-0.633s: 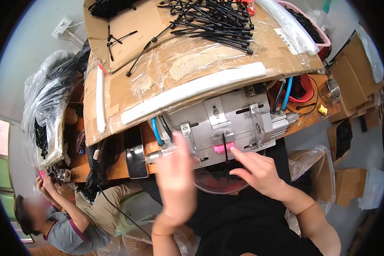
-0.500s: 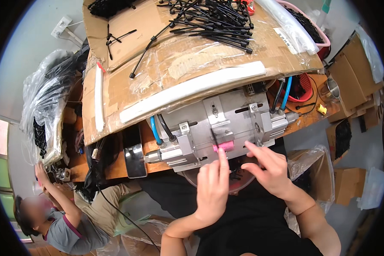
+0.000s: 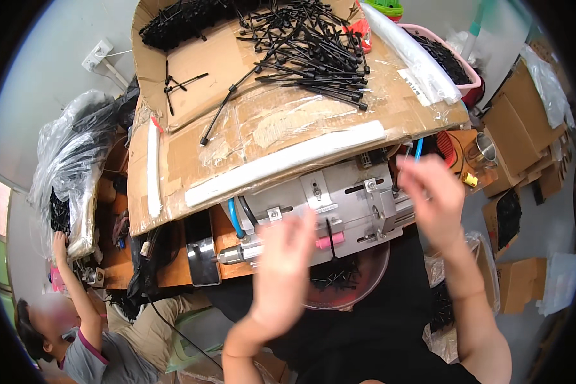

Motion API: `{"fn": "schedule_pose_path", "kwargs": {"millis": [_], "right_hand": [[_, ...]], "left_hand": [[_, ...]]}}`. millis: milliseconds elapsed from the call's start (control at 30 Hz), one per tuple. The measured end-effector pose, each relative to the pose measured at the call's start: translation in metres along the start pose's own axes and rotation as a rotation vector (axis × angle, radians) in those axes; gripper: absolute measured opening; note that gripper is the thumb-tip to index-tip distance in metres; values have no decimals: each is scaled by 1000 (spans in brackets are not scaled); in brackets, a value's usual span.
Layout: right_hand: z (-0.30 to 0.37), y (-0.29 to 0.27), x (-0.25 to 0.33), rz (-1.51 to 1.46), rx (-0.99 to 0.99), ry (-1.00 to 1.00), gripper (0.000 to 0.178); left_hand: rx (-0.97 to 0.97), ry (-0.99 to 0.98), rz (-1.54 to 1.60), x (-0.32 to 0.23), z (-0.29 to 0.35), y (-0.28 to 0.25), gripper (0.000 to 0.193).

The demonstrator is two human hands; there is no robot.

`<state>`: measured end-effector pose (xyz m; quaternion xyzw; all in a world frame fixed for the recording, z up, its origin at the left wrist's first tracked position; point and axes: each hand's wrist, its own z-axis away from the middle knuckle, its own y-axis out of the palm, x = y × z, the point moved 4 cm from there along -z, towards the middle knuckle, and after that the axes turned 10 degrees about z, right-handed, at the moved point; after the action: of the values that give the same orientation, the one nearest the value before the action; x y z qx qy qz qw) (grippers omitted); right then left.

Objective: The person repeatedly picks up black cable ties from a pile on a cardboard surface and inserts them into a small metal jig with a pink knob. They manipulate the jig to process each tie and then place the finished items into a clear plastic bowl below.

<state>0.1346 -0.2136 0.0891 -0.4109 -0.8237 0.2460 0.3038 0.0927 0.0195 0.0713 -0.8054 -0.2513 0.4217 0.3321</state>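
Observation:
A grey metal fixture (image 3: 301,192) with a cylinder at each side stands on the workbench. At its front centre is a pink block (image 3: 330,240), and a thin black rod (image 3: 331,249) with a small head stands across it. My left hand (image 3: 281,269) is raised over the fixture's left part, its fingers smeared by motion. My right hand (image 3: 436,198) is up at the fixture's right end, near the cardboard edge and a blue hose (image 3: 419,149). Its fingers are blurred too, and I cannot make out anything in them. A round bowl (image 3: 372,285) with black pieces sits below the fixture.
A cardboard sheet (image 3: 237,150) above the fixture bears a pile of black rods (image 3: 320,57). On the right are a pink basket (image 3: 470,75), a metal cup (image 3: 483,150) and cardboard boxes (image 3: 515,131). A co-worker (image 3: 102,358) sits at the left by a plastic-covered heap (image 3: 77,147).
Both hands have moved apart from the pink block, the left leftward and the right up and rightward. The black rod at the block now shows lower, nearly upright. The view has shifted slightly.

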Motion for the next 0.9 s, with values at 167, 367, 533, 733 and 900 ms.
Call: {"fn": "schedule_pose_path", "kwargs": {"millis": [167,367,533,733,900], "right_hand": [[-113,48,-44,178,163,-177,20],[-140,120,21,239,450,-121,32],[-143,114,43,300,534,-85,34],[-162,97,16,403,399,-189,21],[-140,114,12,355,546,-218,15]], "left_hand": [[-332,21,-339,101,-98,-69,23],[-159,-84,14,153,-113,-77,20],[-140,-182,30,139,-94,-87,16],[-155,-175,190,123,-63,-93,16],[-269,-147,108,102,-52,-87,20]]}}
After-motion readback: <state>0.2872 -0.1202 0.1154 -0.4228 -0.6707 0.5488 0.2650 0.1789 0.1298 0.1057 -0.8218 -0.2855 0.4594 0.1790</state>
